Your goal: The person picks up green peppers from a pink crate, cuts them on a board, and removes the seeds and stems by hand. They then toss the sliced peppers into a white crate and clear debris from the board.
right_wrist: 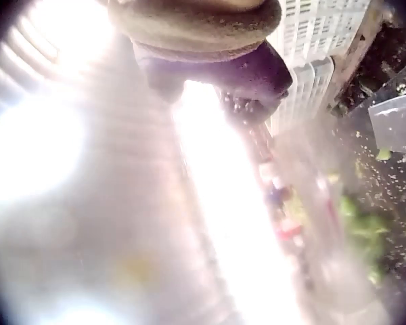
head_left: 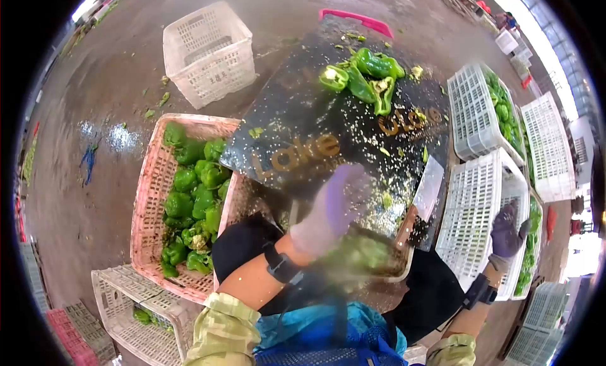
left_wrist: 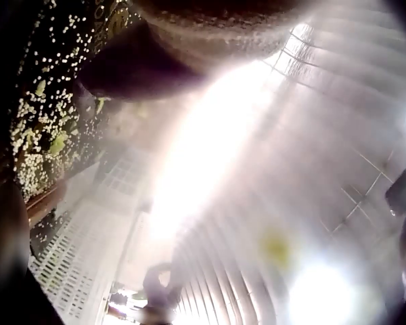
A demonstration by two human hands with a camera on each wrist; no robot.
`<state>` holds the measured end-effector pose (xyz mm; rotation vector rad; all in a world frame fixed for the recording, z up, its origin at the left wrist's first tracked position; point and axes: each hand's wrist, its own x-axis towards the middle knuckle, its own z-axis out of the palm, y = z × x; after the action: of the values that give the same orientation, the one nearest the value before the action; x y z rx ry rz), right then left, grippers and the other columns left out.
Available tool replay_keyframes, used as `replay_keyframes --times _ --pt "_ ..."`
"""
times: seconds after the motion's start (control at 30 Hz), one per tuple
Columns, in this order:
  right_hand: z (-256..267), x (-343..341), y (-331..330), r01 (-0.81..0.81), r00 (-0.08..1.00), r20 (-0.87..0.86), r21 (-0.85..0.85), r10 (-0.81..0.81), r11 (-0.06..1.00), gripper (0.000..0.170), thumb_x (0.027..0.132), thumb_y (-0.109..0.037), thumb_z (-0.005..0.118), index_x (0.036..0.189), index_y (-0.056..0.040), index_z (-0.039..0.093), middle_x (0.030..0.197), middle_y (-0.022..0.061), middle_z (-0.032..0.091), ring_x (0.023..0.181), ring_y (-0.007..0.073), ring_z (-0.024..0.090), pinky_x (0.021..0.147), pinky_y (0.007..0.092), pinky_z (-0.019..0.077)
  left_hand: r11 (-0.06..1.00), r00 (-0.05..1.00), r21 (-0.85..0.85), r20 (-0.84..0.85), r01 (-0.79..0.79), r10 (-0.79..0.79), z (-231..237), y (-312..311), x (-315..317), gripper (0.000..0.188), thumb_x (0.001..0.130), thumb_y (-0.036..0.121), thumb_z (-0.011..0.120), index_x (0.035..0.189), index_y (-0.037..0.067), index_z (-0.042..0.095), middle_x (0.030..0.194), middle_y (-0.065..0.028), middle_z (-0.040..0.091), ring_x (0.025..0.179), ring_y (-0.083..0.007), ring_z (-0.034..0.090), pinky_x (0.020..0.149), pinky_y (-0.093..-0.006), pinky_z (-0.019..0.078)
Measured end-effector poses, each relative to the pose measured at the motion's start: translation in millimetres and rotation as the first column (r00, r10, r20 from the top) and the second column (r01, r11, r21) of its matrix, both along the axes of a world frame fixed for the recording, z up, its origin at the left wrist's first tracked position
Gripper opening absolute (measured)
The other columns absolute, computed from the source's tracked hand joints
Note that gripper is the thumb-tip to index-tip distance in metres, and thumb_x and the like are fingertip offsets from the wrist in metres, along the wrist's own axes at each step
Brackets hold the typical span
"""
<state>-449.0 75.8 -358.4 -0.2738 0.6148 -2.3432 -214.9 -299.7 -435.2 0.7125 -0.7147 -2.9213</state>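
Observation:
My left hand [head_left: 328,211], in a purple and white glove, is blurred over the front edge of the dark board [head_left: 278,123], fingers extended and holding nothing visible. Scattered pale seeds and green scraps lie around it; halved green peppers [head_left: 372,79] sit at the far end. At the right, my gloved right hand [head_left: 507,236] is over the side of a white crate [head_left: 473,208], its fingers loosely bent with nothing visible in them. A cleaver [head_left: 429,186] with a wooden handle rests at the board's right edge.
A pink crate [head_left: 148,208] holding whole green peppers [head_left: 189,195] stands left of the board. Behind it is a white crate [head_left: 211,60]. More white crates [head_left: 473,129] with green pieces line the right. Below the board's front edge, a tub [head_left: 404,268] holds blurred green scraps.

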Motion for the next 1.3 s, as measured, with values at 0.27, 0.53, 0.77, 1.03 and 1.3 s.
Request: replay_keyframes --times 0.27,0.53,0.77,1.03,1.3 --pt "-96.4 -38.5 -285.3 0.541 0.429 -0.635 0.750 0.643 0.379 0.052 0.086 -0.019 0.061 0.135 -0.0103 0.045 0.122 0.0193 0.054 0.109 0.0291 0.054 0.091 0.0350 0.0439 0.986 0.987 0.044 0.040 -0.159 0.158 29.9 -18.3 -11.4 0.051 0.096 0.043 0.043 0.133 0.009 0.042 0.131 -0.0083 0.046 0.120 -0.0244 0.044 0.104 -0.0407 0.0338" --pt "-147.2 -79.4 -356.8 0.843 0.381 -0.609 0.538 0.696 0.009 0.032 0.087 -0.023 0.052 0.114 -0.0089 0.062 0.111 0.0187 0.062 0.101 0.0361 0.059 0.088 0.0402 0.0463 0.982 0.982 0.064 0.068 -0.180 0.176 19.8 -38.9 -16.0 0.052 0.095 0.044 0.044 0.134 0.010 0.042 0.134 -0.0093 0.044 0.121 -0.0261 0.044 0.103 -0.0403 0.0342" --pt "-159.2 -87.1 -307.3 0.768 0.509 -0.702 0.632 0.498 0.107 0.026 0.081 -0.016 0.065 0.105 -0.0062 0.066 0.094 0.0145 0.068 0.081 0.0253 0.066 0.076 0.0332 0.0501 0.973 0.978 0.118 0.091 -0.197 0.187 25.9 -25.4 -17.2 0.046 0.097 0.040 0.042 0.133 0.011 0.043 0.130 -0.0078 0.046 0.119 -0.0237 0.046 0.104 -0.0389 0.0347" --pt "-137.1 -77.4 -325.5 0.908 0.160 -0.604 0.401 0.781 0.124 0.058 0.079 -0.024 0.062 0.133 -0.0113 0.045 0.128 0.0175 0.050 0.113 0.0361 0.052 0.093 0.0409 0.0436 0.966 0.968 0.145 0.167 -0.213 0.188 41.5 -23.0 -16.5 0.041 0.098 0.032 0.041 0.132 0.010 0.042 0.132 -0.0100 0.045 0.121 -0.0242 0.044 0.105 -0.0389 0.0338" --pt "-151.7 -93.7 -379.2 0.917 0.331 -0.360 0.339 0.872 -0.208 0.047 0.081 -0.022 0.061 0.125 -0.0122 0.048 0.117 0.0163 0.060 0.094 0.0363 0.063 0.083 0.0447 0.0494 0.972 0.975 0.123 0.128 -0.198 0.182 8.3 -37.9 -18.1 0.041 0.097 0.030 0.041 0.133 0.010 0.042 0.132 -0.0076 0.046 0.120 -0.0233 0.045 0.105 -0.0372 0.0332"
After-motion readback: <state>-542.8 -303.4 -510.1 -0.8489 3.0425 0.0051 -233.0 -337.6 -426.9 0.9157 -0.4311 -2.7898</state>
